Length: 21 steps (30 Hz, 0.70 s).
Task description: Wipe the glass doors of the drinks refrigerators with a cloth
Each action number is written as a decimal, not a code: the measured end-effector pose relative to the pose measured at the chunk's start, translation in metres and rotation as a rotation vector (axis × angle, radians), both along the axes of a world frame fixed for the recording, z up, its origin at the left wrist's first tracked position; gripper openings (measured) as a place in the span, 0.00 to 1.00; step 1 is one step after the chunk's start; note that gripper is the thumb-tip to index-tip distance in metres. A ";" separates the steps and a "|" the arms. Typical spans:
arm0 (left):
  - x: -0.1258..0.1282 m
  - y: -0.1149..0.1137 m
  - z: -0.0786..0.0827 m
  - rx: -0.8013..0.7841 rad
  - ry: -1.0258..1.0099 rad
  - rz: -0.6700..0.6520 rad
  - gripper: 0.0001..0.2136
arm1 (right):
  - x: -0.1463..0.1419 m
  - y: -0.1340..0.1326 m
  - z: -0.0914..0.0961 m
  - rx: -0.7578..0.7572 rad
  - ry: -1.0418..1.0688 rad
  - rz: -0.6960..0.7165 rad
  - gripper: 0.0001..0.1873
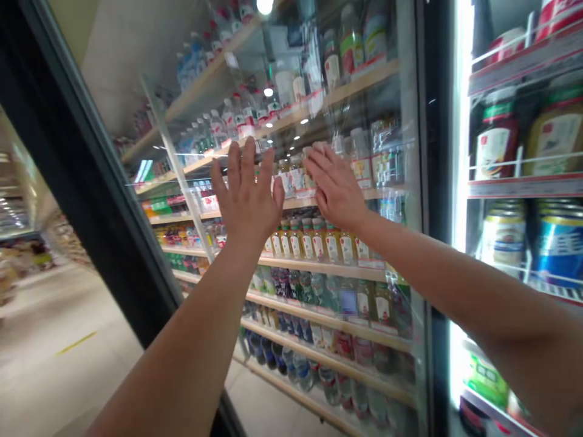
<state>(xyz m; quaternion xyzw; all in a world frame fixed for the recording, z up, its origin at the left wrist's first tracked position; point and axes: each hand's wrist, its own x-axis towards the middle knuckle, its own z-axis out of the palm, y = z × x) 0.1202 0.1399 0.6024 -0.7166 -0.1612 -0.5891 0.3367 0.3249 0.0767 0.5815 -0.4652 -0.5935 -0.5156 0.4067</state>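
Both of my arms reach forward to a glass fridge door (364, 358) with a dark frame, which stands swung out from the cooler. My left hand (249, 197) is raised with its fingers spread and holds nothing. To its right, my right hand (336, 185) lies flat and angled, its fingers stretched out and close together, also holding nothing. Whether the palms touch the glass or hover just before it, I cannot tell. Rows of juice bottles (319, 243) on shelves show through or in the glass behind the hands.
At the right, the lit cooler holds bottles with green caps (495, 136), blue cans (562, 243) and a green package (487, 379) on wire-fronted shelves. The black door frame (91, 158) slants across the left. Beyond it runs a pale aisle floor (68, 376) with a yellow strip.
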 end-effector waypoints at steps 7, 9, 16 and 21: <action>-0.008 0.001 0.002 0.235 0.534 -0.073 0.27 | -0.043 -0.007 0.003 -0.057 0.182 0.385 0.45; -0.007 0.002 0.002 0.223 0.616 -0.053 0.26 | -0.043 -0.007 0.010 -0.129 0.133 0.471 0.49; -0.006 0.003 -0.006 0.200 0.429 0.041 0.19 | 0.032 -0.010 -0.002 -0.018 0.085 0.042 0.35; -0.006 0.023 -0.007 0.044 0.065 0.057 0.18 | 0.048 -0.008 -0.016 -0.031 0.001 -0.088 0.34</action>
